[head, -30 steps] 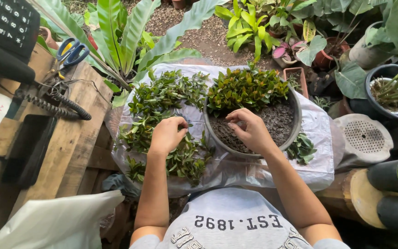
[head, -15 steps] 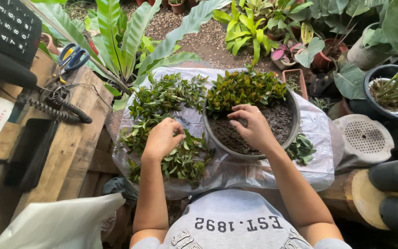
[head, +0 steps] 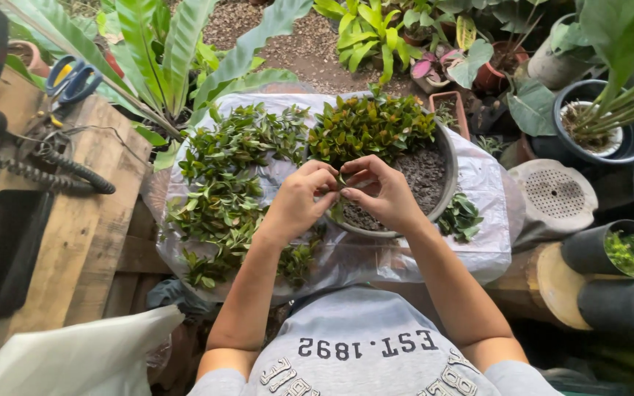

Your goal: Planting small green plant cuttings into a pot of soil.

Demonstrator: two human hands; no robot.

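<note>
Both hands meet over the near rim of the round pot (head: 445, 192): our left hand (head: 299, 202) and right hand (head: 379, 194) pinch one small green cutting (head: 340, 183) between their fingertips, so it sits right at the hands, neither one nearer. Its stem seems to run roughly up-down, tip toward the planted cluster (head: 372, 126); hard to be sure. Bare soil (head: 423, 172) lies just beyond, right of the fingers. Left of us the loose cuttings pile (head: 221, 176) covers the plastic sheet (head: 489, 183). Half a second ago the left hand was down in that pile and the right on the soil.
</note>
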